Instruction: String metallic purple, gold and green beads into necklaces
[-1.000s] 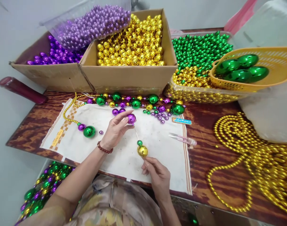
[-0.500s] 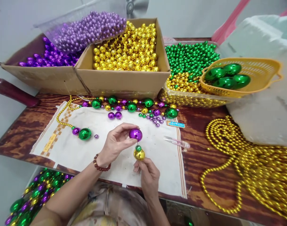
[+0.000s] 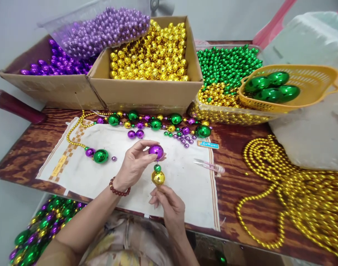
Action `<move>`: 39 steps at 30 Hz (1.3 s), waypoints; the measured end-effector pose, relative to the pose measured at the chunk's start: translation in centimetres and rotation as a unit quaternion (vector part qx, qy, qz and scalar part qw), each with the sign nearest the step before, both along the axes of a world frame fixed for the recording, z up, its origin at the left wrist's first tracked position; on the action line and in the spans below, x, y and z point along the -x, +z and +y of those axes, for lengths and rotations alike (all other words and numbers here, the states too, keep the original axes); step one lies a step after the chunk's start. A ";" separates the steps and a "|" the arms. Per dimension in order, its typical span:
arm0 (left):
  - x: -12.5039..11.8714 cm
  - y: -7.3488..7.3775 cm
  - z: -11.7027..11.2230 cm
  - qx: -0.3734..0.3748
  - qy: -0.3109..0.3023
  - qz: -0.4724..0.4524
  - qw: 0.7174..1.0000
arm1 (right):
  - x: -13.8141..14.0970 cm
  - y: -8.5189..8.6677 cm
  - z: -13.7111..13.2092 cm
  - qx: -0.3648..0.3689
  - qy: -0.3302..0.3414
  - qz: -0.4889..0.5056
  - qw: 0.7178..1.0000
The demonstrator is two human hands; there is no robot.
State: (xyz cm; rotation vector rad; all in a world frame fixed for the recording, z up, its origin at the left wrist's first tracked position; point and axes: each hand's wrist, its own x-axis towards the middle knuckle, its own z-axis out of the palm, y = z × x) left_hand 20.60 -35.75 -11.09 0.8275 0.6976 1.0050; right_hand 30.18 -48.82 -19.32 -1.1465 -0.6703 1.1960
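Note:
My left hand [image 3: 135,162], with a brown bead bracelet at the wrist, pinches a large shiny purple bead [image 3: 156,152]. A short piece of thin strand runs down from it to a small green bead [image 3: 157,168], which sits on top of a gold bead [image 3: 158,178]. Directly under the gold bead, my right hand [image 3: 170,205] has its thumb and forefinger closed at the bead's lower end. On the white cloth [image 3: 102,184] to the left, a strand ends in a purple bead and a large green bead [image 3: 100,156]. One small lilac bead [image 3: 114,159] lies beside it.
Behind the cloth lies a strung row of mixed beads [image 3: 156,124]. Thread snips [image 3: 209,165] and a blue packet [image 3: 208,144] lie at right. Cardboard boxes [image 3: 146,94] of beads stand behind, with a yellow basket [image 3: 310,75] and gold chains [image 3: 310,199] at right.
Both hands have shifted slightly left with the beads. The purple bead now sits a little higher and left; the green and gold beads hang in line beneath it.

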 end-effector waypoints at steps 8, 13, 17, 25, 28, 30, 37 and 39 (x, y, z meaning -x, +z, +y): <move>-0.4 -0.5 -0.4 -0.042 0.015 0.025 0.999 | 0.2 -0.6 0.4 0.084 -0.073 0.069 0.991; -0.4 -0.2 -0.9 -0.158 0.043 0.092 0.982 | 0.3 -0.6 0.5 0.063 -0.067 0.048 0.995; -0.5 0.4 -1.3 -0.181 0.043 0.102 0.977 | 0.2 -1.0 0.2 0.045 -0.071 0.010 0.996; -0.9 0.2 -1.9 -0.176 0.039 0.081 0.980 | -0.1 -1.1 -0.1 0.010 -0.068 -0.078 0.995; -1.0 -0.1 -2.1 -0.184 0.048 0.094 0.977 | -0.1 -0.8 0.2 0.011 -0.074 -0.061 0.995; -1.1 -0.5 -2.0 -0.157 0.043 0.093 0.982 | 0.0 -0.5 0.3 0.015 -0.078 -0.046 0.996; -1.9 -1.7 -1.2 0.028 0.026 0.051 0.998 | -0.2 -0.1 1.3 0.025 -0.056 -0.073 0.995; -2.7 -2.2 -1.2 0.067 0.030 0.037 0.997 | -0.2 -0.2 1.8 0.030 -0.064 -0.110 0.991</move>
